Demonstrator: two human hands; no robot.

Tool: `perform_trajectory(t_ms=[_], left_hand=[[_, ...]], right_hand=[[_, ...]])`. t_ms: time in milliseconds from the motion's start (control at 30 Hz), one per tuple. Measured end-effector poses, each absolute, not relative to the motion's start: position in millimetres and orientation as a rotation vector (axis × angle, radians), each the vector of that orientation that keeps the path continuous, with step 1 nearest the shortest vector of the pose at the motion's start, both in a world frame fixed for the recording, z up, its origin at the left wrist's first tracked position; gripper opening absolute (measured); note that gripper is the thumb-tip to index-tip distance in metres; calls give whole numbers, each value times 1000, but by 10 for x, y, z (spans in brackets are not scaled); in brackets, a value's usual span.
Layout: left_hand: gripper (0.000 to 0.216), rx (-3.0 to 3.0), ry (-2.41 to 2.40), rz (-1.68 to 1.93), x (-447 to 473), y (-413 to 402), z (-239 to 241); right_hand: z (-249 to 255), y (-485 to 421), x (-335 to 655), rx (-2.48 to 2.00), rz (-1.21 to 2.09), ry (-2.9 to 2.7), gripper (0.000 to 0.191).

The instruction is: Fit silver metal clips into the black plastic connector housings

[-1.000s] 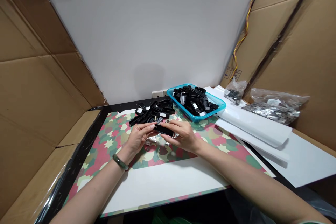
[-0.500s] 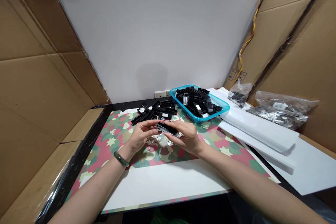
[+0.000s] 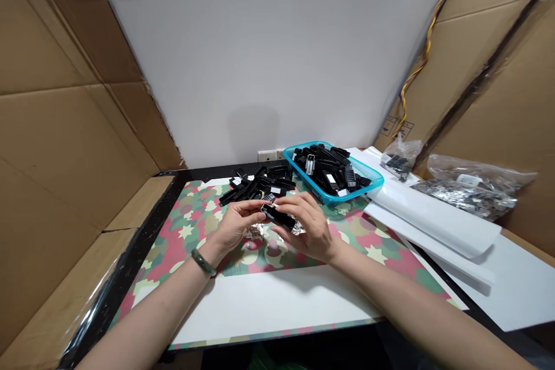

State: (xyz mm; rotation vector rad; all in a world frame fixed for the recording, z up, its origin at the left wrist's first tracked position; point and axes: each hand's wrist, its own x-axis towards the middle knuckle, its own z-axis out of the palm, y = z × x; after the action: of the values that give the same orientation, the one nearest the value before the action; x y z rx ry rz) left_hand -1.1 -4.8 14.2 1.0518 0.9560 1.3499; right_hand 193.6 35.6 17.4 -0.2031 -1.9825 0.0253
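Observation:
Between my two hands is a small oblong black plastic piece [image 3: 278, 217], tilted down to the right. My left hand [image 3: 236, 224], with a dark green bangle at its wrist, pinches the far left end. The fingers of my right hand [image 3: 309, 224] close around the right end from above and below. Small shiny metal parts [image 3: 255, 232] lie on the patterned sheet below, partly hidden by my hands. Just behind my fingers is a loose pile of similar black pieces [image 3: 260, 182], some with white labels.
A blue basket [image 3: 376, 180] full of black pieces stands behind my right hand. To the right lie a rolled white sheet [image 3: 437, 214] and clear bags of metal parts [image 3: 470, 191] and black parts [image 3: 399, 163]. Cardboard walls [image 3: 56, 144] flank the table.
The black piece has turned in my hands, so its smooth black face shows more. My right fingers have shifted and lifted slightly along it. The view has moved a little.

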Motion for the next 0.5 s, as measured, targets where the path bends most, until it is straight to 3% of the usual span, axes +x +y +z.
perform_trajectory(t_ms=[500], left_hand=[[34, 1106, 985, 1330, -8, -52, 106]], right_hand=[[99, 346, 1901, -129, -13, -2037, 26]])
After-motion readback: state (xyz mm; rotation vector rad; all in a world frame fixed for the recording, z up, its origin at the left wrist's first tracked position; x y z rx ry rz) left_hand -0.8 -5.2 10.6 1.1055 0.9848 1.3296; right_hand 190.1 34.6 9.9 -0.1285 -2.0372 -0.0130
